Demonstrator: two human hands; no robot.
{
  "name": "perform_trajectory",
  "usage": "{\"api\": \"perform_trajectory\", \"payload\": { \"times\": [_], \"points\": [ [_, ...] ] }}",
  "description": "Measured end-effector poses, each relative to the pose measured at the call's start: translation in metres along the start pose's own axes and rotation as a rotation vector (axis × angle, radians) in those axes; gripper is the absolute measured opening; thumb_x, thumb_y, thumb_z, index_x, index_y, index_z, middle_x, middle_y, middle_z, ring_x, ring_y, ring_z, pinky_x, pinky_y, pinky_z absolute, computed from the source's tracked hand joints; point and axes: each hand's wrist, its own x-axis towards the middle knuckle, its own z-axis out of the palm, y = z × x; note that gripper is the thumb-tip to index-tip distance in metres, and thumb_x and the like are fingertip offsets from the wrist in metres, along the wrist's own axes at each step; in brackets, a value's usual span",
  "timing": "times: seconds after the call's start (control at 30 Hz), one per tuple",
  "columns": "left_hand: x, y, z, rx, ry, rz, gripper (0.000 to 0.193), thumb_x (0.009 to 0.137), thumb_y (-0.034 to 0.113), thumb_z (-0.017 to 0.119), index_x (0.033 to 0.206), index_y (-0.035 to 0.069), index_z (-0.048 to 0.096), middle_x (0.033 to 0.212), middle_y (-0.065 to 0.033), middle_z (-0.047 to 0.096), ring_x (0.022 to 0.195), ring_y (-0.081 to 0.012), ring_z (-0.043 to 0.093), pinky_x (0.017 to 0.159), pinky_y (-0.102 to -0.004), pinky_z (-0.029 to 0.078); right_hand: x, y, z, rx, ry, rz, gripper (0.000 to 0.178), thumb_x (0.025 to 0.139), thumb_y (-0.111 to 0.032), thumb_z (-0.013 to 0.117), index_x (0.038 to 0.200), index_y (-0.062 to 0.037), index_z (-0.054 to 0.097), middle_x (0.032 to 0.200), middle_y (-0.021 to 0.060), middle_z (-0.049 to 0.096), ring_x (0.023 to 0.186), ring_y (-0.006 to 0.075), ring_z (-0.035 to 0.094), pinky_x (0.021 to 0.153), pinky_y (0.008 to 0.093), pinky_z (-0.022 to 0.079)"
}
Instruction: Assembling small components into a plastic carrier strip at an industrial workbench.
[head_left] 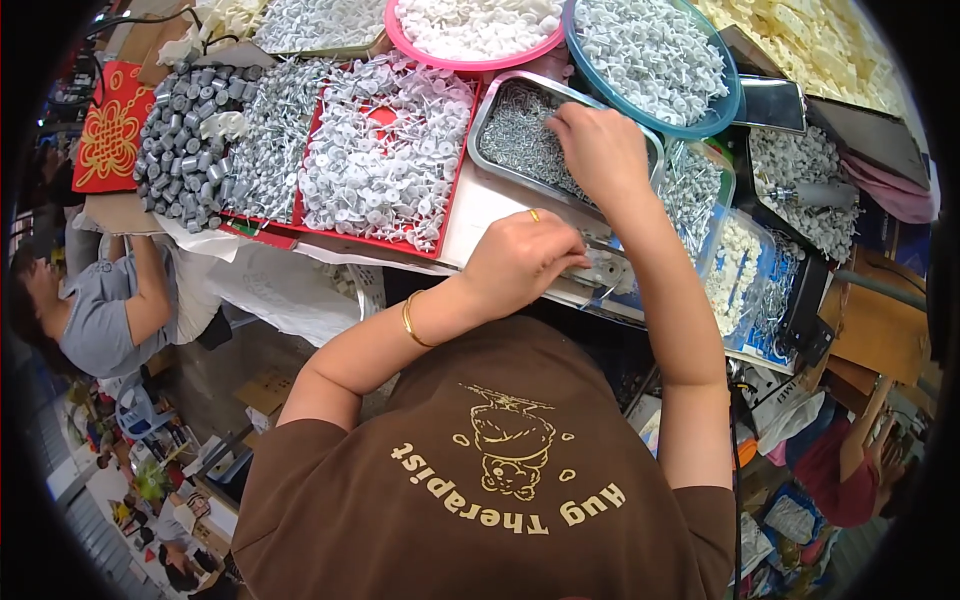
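My right hand (603, 152) is over a metal tray (487, 163) heaped with tiny silver metal pieces (525, 130). Its fingertips are pinched together at the heap, and whatever lies between them is too small to tell. Nearer my body, my left hand (520, 262), with a ring and a gold bangle, is closed in a pinch at the table's front edge. What it holds is hidden by the fingers. Close to those fingertips lies a clear and whitish plastic piece (607, 270), its kind unclear.
Left of the tray, a red tray (440, 240) bears white disc-headed parts. Beyond stand a pink basin (480, 62) and a blue basin (735, 100) of small white parts. Grey cylindrical caps (185, 140) lie far left. At right are a box of white pieces (735, 270) and a phone-like slab (770, 105). Other people sit at both sides.
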Motion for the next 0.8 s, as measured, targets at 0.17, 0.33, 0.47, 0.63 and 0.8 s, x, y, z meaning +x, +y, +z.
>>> {"api": "perform_trajectory", "payload": {
  "times": [0.17,0.33,0.47,0.63,0.8],
  "points": [
    [0.006,0.005,0.009,0.101,-0.036,0.070,0.016,0.077,0.013,0.081,0.082,0.006,0.068,0.083,-0.0058,0.071,0.084,-0.0249,0.068,0.076,-0.0368,0.053,-0.027,0.003,-0.010,0.155,0.121,0.021,0.016,0.087,-0.021,0.073,0.086,-0.0057,0.073,0.081,0.0138,0.069,0.073,0.0356,0.067,0.066,0.0440,0.052],
    [0.004,-0.003,0.006,0.083,-0.123,-0.038,0.018,0.078,0.018,0.081,0.088,0.009,0.069,0.087,-0.0025,0.070,0.088,-0.0222,0.065,0.080,-0.0341,0.048,-0.039,0.007,-0.018,0.324,0.206,0.090,0.016,0.084,-0.015,0.079,0.085,-0.0024,0.068,0.075,0.0095,0.066,0.065,0.0239,0.066,0.063,0.0348,0.051],
    [0.002,-0.008,0.001,0.053,-0.014,0.044,0.015,0.080,0.014,0.079,0.091,0.009,0.071,0.090,-0.0029,0.072,0.087,-0.0217,0.066,0.080,-0.0365,0.048,-0.044,0.011,-0.016,0.409,0.149,0.232,0.015,0.087,-0.012,0.077,0.089,-0.0009,0.067,0.079,0.0085,0.071,0.067,0.0167,0.068,0.063,0.0289,0.052],
    [0.072,-0.101,-0.135,0.660,0.397,-0.043,0.020,0.083,0.003,0.064,0.100,0.008,0.076,0.092,-0.0090,0.074,0.088,-0.0297,0.068,0.082,-0.0429,0.051,-0.058,0.014,-0.030,0.545,0.184,0.213,0.011,0.088,-0.008,0.076,0.093,-0.0003,0.071,0.081,0.0065,0.072,0.069,0.0109,0.067,0.064,0.0261,0.052],
    [0.102,-0.232,-0.260,1.244,0.256,-0.198,0.013,0.086,0.018,0.070,0.095,0.020,0.079,0.095,-0.0080,0.071,0.091,-0.0340,0.065,0.085,-0.0448,0.052,-0.063,0.005,-0.036,0.581,0.186,0.177,0.008,0.088,-0.006,0.075,0.092,0.0001,0.072,0.080,0.0053,0.071,0.066,0.0088,0.063,0.064,0.0237,0.050]
  ]
}}
